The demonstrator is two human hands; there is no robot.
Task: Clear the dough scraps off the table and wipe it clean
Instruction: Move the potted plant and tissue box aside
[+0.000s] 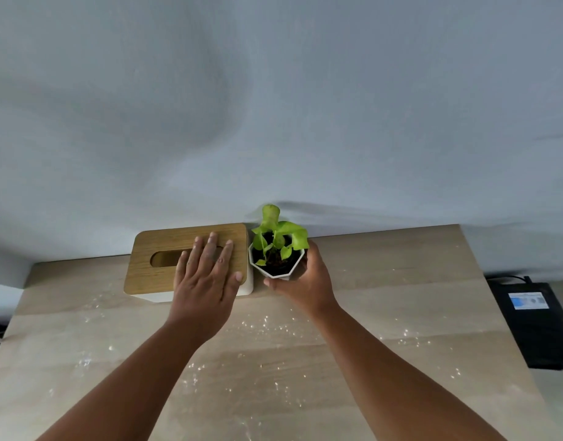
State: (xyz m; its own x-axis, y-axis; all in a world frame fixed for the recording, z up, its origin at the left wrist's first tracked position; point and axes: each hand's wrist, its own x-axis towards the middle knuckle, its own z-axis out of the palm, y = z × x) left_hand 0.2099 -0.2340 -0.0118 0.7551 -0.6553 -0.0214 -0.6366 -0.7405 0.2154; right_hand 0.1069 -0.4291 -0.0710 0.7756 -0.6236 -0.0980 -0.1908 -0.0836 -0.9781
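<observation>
One white faceted pot (278, 271) at the table's (385, 313) far edge, dark soil inside and one small green plant (275, 230); right hand (305, 278) wraps its fingers around the pot's right side. Just left of it, touching or nearly so, one white tissue box (165, 294) with a wooden lid (165, 249), slot dark, contents not discernible; left hand (207, 278) lies flat on the lid, fingers straight. Pale dough scraps (267, 326) scattered across the tabletop, too many and too small to count; one black device (538, 326) beyond the table's right edge.
</observation>
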